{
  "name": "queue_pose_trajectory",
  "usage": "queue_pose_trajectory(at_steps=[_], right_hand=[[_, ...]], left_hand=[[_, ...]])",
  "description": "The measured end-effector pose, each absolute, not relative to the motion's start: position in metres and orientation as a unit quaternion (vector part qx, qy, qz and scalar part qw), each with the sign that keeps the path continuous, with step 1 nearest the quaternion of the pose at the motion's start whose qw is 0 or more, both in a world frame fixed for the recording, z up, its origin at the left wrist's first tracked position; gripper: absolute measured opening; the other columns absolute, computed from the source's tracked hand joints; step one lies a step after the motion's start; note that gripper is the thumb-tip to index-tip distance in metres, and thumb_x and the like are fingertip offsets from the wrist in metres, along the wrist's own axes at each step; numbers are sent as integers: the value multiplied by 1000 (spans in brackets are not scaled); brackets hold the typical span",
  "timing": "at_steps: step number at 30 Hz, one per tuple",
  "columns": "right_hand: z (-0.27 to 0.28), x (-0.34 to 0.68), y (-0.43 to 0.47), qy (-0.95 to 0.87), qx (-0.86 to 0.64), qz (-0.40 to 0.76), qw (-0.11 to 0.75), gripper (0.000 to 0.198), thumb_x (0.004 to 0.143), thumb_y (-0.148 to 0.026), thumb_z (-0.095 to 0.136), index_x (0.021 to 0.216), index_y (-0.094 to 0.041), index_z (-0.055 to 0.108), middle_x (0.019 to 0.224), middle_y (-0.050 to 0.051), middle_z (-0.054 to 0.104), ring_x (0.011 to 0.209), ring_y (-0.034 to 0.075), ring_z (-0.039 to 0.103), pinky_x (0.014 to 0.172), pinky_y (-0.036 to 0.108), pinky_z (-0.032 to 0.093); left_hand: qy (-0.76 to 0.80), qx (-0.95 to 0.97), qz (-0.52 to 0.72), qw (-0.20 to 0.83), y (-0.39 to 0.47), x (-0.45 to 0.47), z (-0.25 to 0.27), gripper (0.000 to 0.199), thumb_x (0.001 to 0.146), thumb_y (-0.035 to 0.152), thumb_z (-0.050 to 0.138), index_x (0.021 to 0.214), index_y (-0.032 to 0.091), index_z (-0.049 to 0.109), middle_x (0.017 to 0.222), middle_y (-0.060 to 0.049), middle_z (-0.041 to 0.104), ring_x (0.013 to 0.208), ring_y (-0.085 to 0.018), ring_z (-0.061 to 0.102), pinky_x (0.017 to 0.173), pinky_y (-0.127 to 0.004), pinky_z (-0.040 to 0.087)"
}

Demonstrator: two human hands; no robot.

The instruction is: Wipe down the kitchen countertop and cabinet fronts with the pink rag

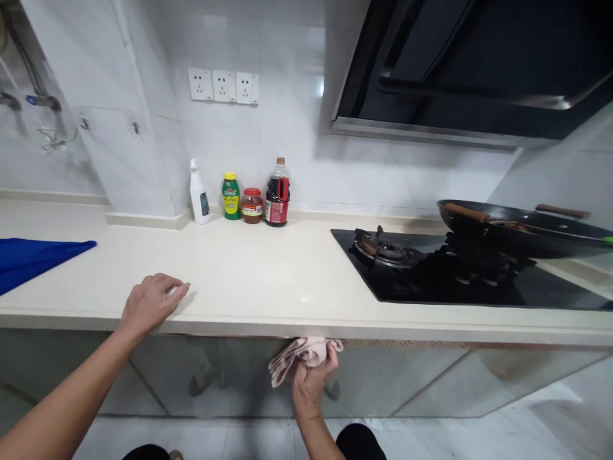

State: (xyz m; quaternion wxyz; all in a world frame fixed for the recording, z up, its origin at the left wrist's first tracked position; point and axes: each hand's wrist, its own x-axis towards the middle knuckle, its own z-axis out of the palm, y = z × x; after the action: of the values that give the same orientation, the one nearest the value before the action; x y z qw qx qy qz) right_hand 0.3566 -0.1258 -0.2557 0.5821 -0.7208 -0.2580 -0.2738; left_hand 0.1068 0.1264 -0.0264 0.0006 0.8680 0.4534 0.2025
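My left hand (152, 300) rests on the cream countertop (230, 275) near its front edge, fingers loosely bent, thumb apart from them, and nothing in it. Below the front edge of the counter, my right hand (311, 383) grips a folded pinkish cloth (306, 351). The cloth lies against the upper part of the cabinet fronts (373, 370), just under the counter's lip. Part of it hangs out to the left of my fingers.
A blue cloth (38, 259) lies at the far left. Against the wall stand a white spray bottle (199, 195), a green bottle (230, 198), a red-lidded jar (251, 206) and a dark sauce bottle (278, 198). A wok (522, 230) sits on the black gas hob (407, 281), beneath a range hood (454, 76).
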Motion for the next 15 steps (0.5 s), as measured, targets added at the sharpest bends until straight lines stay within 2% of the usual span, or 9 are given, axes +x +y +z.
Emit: queue_pose_trajectory(at_steps=[4,6,10,15], right_hand=[[-254,352,-135,-379,-721,-364,452,31,88,-23,52,118,-18,59,125,16,48,126,36,39,103,62,37],[-249,352,-138,-453,-718,-356,390,33,86,-16,51,116,-22,63,124,14,51,125,35,40,102,60,38],[-242,327,-118,-523,-694,-336,363,40,87,-12,47,121,-25,64,122,12,54,121,33,42,102,58,36],[-247,262,-55,-606,-632,-333,350,39,93,-17,49,128,-28,64,117,11,62,113,30,46,101,52,35]], left_hand=[[448,865,226,0,122,107,-29,46,90,56,40,97,25,73,115,-7,71,116,-32,58,96,-42,43],[447,862,238,-2,120,107,-30,44,89,56,42,95,25,74,113,-7,71,116,-31,58,96,-42,43],[442,860,257,1,117,107,-33,41,91,54,45,92,25,74,110,-6,72,113,-30,59,93,-41,43],[433,861,269,4,118,106,-36,34,91,51,51,90,26,74,107,-5,72,109,-28,60,91,-40,43]])
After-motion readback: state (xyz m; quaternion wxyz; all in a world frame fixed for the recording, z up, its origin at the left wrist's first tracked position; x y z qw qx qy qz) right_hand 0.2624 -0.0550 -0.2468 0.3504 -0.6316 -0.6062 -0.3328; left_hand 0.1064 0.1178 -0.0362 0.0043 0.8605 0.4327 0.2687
